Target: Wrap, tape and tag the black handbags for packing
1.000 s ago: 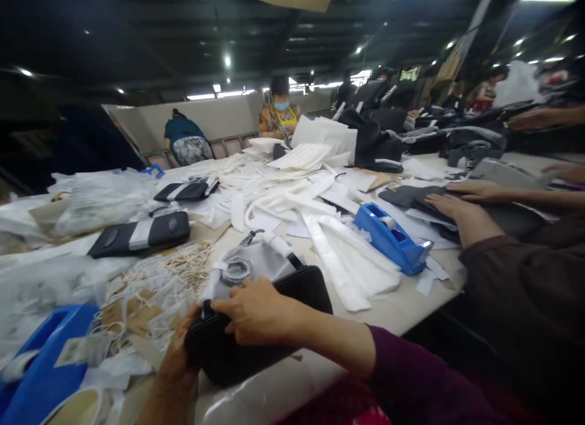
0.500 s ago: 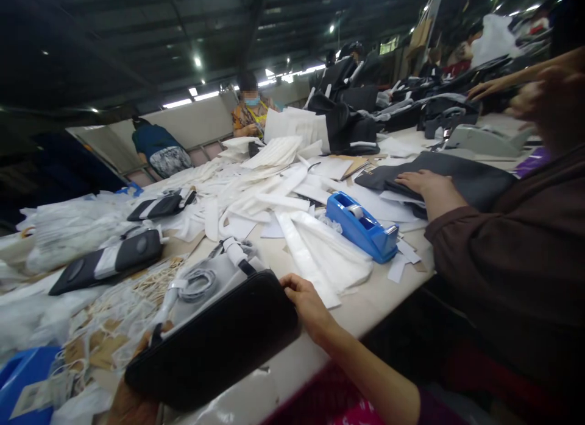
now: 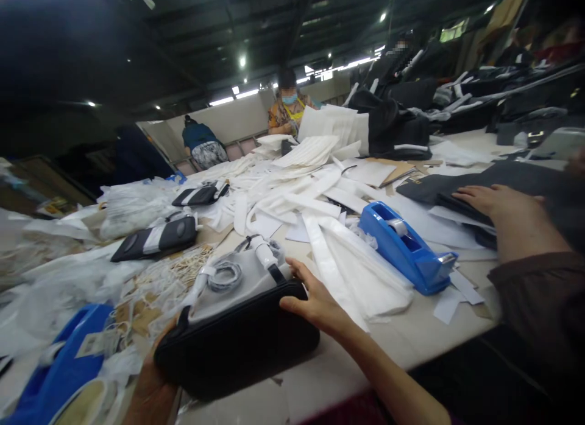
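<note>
A black bag is held between my two hands at the table's near edge, its dark base towards me. My left hand grips its left end, with the fingers partly hidden behind it. At the upper right corner my right hand holds the bag, thumb on the near face and index finger along the top. On the bag's grey upper side lie a wrapped coil of strap and a white-wrapped handle.
A blue tape dispenser stands right of white foam sheets; another blue dispenser is at lower left. Wrapped black bags lie at left beside corded tags. A co-worker's hand rests on black material at right.
The view has swung left, so the table and its things sit further right. The bag has turned slightly more level. My right thumb now shows on its near face.
</note>
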The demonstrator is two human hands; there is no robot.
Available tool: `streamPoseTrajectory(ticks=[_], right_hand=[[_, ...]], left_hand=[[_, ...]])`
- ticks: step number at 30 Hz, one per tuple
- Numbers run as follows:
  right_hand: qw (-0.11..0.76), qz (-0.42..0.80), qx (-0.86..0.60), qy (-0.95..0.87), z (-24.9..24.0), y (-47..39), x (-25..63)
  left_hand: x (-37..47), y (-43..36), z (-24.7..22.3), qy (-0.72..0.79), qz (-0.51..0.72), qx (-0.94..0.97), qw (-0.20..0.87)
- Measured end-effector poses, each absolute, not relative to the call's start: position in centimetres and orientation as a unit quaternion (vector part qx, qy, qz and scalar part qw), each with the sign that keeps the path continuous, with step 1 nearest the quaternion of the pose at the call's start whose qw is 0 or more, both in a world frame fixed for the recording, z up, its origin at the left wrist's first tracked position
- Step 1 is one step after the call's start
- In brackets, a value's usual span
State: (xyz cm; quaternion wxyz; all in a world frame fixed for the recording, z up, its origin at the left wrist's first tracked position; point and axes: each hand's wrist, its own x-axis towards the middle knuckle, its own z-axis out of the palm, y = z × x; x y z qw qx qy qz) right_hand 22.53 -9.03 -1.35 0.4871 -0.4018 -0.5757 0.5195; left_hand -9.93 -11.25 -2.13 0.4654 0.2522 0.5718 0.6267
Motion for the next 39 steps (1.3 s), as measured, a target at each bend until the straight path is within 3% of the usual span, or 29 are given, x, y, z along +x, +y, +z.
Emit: streamPoseTrajectory(ticks=[4,12,30,39], right_hand=[[0.437,0.509,-0.441,-0.596,0.0,-9.1,22.0],[0.402,0.489,-0.458,-0.624,0.3,-9.3,21.6],[0.427,0.390,-0.591,-0.563,-2.7,-7.8,19.1],[0.417,0.378,-0.619,-0.548,-4.2,-7.3,18.8]], left_hand=[[-9.7,-13.4,-1.2,0.556,0.663,0.206,0.458],[-9.1,-13.8,0.3,0.471,0.532,0.458,0.534],[-8.5,-11.9,-3.5,0.546,0.578,0.274,0.541],[-7.8,-11.1,-4.0,0.554,0.564,0.293,0.537]])
